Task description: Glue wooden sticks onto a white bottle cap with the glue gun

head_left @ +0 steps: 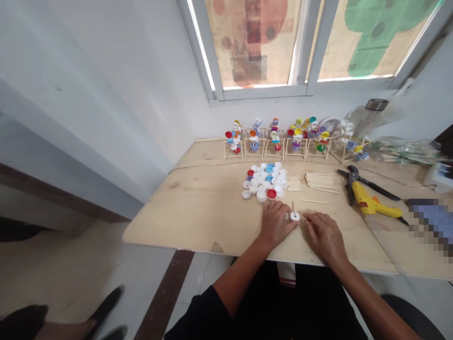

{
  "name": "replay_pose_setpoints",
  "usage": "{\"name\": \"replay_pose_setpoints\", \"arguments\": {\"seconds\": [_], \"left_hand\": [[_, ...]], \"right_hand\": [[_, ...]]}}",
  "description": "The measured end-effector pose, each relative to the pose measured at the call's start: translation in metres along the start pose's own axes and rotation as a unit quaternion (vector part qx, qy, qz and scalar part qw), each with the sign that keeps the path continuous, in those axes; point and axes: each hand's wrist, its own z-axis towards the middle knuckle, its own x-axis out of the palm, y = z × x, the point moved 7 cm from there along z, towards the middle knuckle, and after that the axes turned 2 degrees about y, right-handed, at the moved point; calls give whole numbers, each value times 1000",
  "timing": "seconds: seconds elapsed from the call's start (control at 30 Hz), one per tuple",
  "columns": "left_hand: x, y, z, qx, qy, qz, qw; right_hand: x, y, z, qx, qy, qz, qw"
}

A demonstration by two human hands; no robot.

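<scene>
A small white disc (pixel 295 216) lies near the table's front edge, with a short wooden stick (pixel 293 207) standing up from it. My left hand (pixel 276 224) grips the disc's left side between thumb and fingers. Just right of the disc, my right hand (pixel 324 236) rests on the table with its fingers bent and slightly apart, holding nothing. Beyond my left hand lies a pile of bottle caps (pixel 261 175), mostly white with a few red and blue. Short sticks (pixel 294 183) and longer sticks (pixel 320 181) lie beside the pile.
Several stick frames with coloured caps (pixel 277 141) line the back of the table (pixel 198 203). At the right are a yellow glue gun (pixel 375 203), black-handled pliers (pixel 351 184), a bagged bundle (pixel 406 150) and a clear bottle (pixel 370 115). Someone's foot (pixel 108 302) shows at lower left.
</scene>
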Motion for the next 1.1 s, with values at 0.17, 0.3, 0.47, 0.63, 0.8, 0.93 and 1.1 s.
{"name": "replay_pose_setpoints", "arguments": {"seconds": [0.17, 0.3, 0.47, 0.63, 0.8, 0.93, 1.1], "left_hand": [[-1, -2, -16, -32, 7, -20, 999], [-2, -2, -25, -41, 2, -48, 998], [-3, 1, -28, -51, -25, -72, 996], [-2, 4, -30, -54, -42, -83, 994], [0, 7, -31, -60, -46, -97, 992], [0, 9, -32, -62, -60, -104, 991], [2, 10, -32, -52, -74, -107, 990]], "right_hand": [[6, 1, 1, -6, 4, -12, 1000], [7, 4, -1, -24, -7, -33, 999], [11, 8, 3, -31, -8, -98, 995], [16, 7, 7, -29, -1, -137, 990], [17, -5, 1, -47, 4, -103, 994], [21, -15, -4, -53, 9, -62, 997], [29, -22, -4, -55, -7, -49, 997]]}}
